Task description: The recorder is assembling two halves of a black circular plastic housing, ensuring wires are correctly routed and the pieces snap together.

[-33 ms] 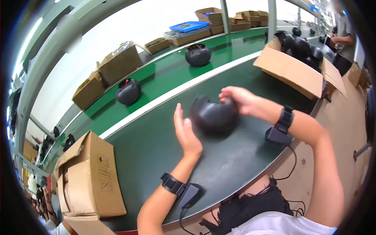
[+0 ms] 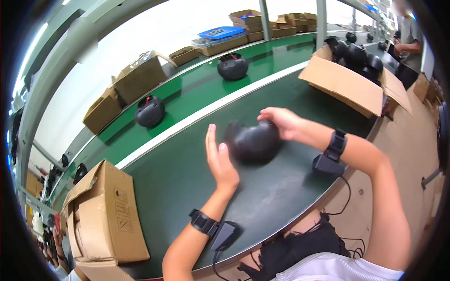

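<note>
Head cam: R hand [image 2: 287, 124] clamped on upper edge of blurry blk shell [image 2: 255, 144], btwn both hands over dk-green desk [image 2: 171, 192]. L hand [image 2: 222, 164] flat, thumb apart, just beside shell; contact unclear. Brown ctn [image 2: 124, 213] at L; blk parts [image 2: 355, 56] in flapped box [image 2: 340, 86], upper R.

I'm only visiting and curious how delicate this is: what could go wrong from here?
The black rounded housing might slip: the right hand holds it near its upper edge, while the left hand is open beside it.
The loose cable below the right wrist unit could snag on the table's edge.
Black parts heaped in the open carton could perhaps tumble out if it were bumped.
</note>
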Motion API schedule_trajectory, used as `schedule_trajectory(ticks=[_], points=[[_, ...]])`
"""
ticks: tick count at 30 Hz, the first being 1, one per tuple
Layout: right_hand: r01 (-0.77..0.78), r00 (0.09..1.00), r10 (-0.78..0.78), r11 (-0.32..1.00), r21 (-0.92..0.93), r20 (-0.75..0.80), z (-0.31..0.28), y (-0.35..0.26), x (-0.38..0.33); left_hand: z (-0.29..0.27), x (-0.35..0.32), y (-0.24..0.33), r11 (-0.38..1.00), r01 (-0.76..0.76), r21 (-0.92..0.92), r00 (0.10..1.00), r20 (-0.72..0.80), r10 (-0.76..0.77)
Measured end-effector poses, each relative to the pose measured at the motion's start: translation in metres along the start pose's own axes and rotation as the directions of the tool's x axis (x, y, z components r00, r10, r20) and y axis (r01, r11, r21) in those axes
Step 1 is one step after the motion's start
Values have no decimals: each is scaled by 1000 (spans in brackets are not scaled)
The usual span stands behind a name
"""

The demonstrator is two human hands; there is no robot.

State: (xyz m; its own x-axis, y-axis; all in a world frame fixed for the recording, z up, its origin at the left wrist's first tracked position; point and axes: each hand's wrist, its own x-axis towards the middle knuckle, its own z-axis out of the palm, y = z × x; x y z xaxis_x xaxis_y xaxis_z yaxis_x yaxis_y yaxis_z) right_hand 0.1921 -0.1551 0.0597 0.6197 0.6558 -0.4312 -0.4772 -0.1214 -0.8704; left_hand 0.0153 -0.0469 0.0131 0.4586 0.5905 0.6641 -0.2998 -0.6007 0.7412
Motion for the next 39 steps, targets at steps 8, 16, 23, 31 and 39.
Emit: schedule_trajectory(ticks=[8, 16, 23, 31, 39], points=[[682, 398, -825, -28, -731, 403, 23, 6, -28, -13, 3, 1, 995, 87, 48, 989, 111, -92], [777, 345, -504, -320, -542, 791, 31, -9, -25, -15, 5, 2, 983, 185, 15, 978, 92, -186], [899, 314, -730, 23, -437, 607, -4, -41, -25, -16, 0, -7, 945, 326, 14, 940, -113, -322], [882, -433, -883, -457, -119, 179, -14, -70, -193, -16, -3, 3, 962, 260, -84, 958, -102, -268], [846, -528, -800, -523, 100, 286, -9, -62, -179, -12, -5, -6, 965, 256, -57, 959, -110, -261]])
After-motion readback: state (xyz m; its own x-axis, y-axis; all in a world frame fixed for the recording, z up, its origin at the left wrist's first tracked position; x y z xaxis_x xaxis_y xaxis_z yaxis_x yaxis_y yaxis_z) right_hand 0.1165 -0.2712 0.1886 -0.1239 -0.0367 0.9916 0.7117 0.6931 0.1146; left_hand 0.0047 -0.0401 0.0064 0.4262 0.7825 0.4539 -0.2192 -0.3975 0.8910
